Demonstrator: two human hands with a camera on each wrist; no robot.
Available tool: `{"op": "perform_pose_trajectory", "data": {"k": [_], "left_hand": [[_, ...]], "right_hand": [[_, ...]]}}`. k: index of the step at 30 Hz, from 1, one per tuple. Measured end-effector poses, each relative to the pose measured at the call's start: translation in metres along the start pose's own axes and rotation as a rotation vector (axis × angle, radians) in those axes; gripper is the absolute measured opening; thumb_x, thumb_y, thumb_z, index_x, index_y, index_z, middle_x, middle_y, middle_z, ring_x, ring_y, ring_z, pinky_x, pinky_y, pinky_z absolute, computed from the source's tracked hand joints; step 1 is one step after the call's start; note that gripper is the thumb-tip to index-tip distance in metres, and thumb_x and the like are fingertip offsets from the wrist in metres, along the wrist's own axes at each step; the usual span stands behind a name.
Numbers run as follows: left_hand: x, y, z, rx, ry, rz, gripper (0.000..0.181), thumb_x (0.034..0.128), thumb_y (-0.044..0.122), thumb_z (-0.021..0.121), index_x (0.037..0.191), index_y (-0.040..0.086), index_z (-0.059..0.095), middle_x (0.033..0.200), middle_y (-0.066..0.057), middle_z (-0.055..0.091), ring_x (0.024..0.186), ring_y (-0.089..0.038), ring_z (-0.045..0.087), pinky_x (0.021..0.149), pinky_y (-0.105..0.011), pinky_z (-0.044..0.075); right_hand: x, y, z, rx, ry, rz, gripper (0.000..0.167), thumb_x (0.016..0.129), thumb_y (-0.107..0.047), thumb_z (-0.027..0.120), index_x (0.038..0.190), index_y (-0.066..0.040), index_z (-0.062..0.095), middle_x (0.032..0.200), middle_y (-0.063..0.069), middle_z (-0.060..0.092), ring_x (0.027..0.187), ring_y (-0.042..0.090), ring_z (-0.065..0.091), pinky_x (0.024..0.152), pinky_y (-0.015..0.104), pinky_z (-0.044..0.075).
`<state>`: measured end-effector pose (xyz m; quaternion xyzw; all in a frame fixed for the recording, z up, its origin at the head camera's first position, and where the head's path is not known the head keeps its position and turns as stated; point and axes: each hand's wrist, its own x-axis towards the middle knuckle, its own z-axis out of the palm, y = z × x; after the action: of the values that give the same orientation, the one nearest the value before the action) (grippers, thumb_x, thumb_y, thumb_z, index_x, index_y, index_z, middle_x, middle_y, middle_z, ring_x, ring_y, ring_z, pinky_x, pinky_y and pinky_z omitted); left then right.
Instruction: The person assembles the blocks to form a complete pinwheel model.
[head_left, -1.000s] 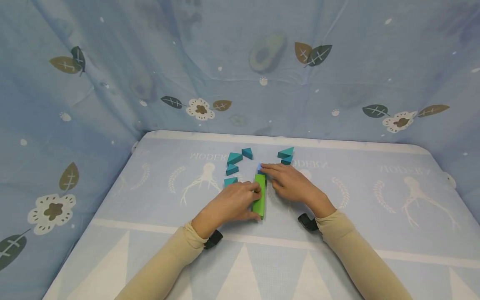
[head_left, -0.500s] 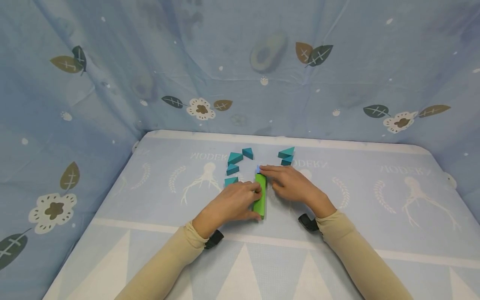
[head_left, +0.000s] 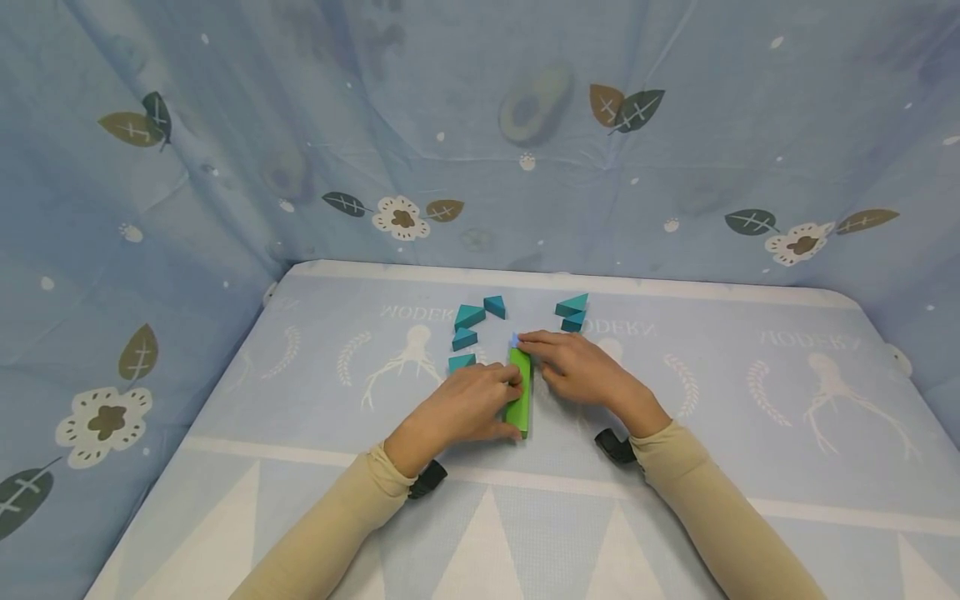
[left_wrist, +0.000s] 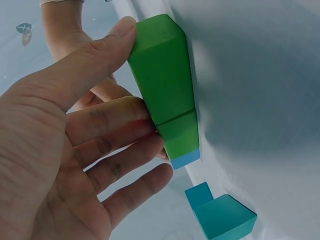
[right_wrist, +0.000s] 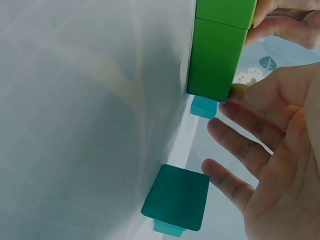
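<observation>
A bright green, straight, crisp-edged bar [head_left: 517, 410] lay on the pale blue tablecloth [head_left: 262, 408], its smooth faces crossed by a thin seam; whether it was wood or plastic could not be told. A small light-blue block [left_wrist: 185, 159] sat at the bar's far end.

The left hand [head_left: 472, 404] lay along the bar's left side in a loose, spread hold, the thumb at its near end and the fingertips against its flank. The right hand [head_left: 573, 362] reached in from the bar's right, its fingers apart and fairly straight, the foremost tips at the far end beside the blue block.

Four teal, flat-faced triangular wedges [head_left: 470, 317] lay beyond the bar to its left, and two similar teal wedges [head_left: 572, 305] beyond it to its right, close together. Soft beige sleeves [head_left: 337, 517] stretched toward the bar from the near side. Behind it hung a softly creased blue curtain [head_left: 480, 125] printed with leaves and flowers.
</observation>
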<state>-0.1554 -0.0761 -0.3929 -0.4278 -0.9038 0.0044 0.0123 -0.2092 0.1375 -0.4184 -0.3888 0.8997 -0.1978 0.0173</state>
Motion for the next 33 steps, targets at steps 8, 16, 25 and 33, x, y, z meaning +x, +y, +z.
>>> {"op": "perform_pose_trajectory", "data": {"k": [8, 16, 25, 33], "left_hand": [[0.001, 0.001, 0.000, -0.007, 0.000, 0.008, 0.060, 0.0752, 0.054, 0.079, 0.116, 0.010, 0.073, 0.114, 0.002, 0.063, 0.088, -0.011, 0.060, 0.072, -0.025, 0.051], [0.001, 0.001, -0.001, -0.016, -0.031, -0.003, 0.062, 0.0762, 0.055, 0.077, 0.119, 0.011, 0.072, 0.118, 0.002, 0.063, 0.093, -0.011, 0.061, 0.075, -0.025, 0.052], [-0.002, 0.000, -0.001, -0.048, -0.047, -0.026, 0.059, 0.0756, 0.054, 0.078, 0.117, 0.013, 0.073, 0.117, 0.004, 0.063, 0.091, -0.010, 0.059, 0.074, -0.026, 0.051], [0.000, -0.001, 0.000, -0.067, -0.028, -0.017, 0.057, 0.0748, 0.053, 0.080, 0.114, 0.012, 0.074, 0.113, 0.004, 0.063, 0.086, -0.009, 0.057, 0.071, -0.025, 0.049]], "right_hand": [[-0.003, -0.005, -0.004, -0.038, -0.006, 0.014, 0.046, 0.093, 0.002, 0.050, 0.137, -0.005, 0.056, 0.143, 0.010, 0.054, 0.131, 0.031, 0.052, 0.105, 0.050, 0.045], [-0.004, -0.009, -0.004, -0.055, -0.011, 0.032, 0.045, 0.094, 0.001, 0.051, 0.137, -0.005, 0.057, 0.144, 0.009, 0.053, 0.133, 0.030, 0.050, 0.111, 0.050, 0.039], [-0.002, -0.009, -0.002, -0.064, 0.000, 0.008, 0.042, 0.095, -0.003, 0.051, 0.137, -0.005, 0.057, 0.144, 0.010, 0.052, 0.133, 0.030, 0.049, 0.114, 0.050, 0.036], [-0.019, 0.002, -0.044, -0.025, 0.007, 0.127, 0.041, 0.098, -0.006, 0.051, 0.139, -0.006, 0.055, 0.147, 0.016, 0.047, 0.135, 0.039, 0.044, 0.108, 0.059, 0.037]]}}
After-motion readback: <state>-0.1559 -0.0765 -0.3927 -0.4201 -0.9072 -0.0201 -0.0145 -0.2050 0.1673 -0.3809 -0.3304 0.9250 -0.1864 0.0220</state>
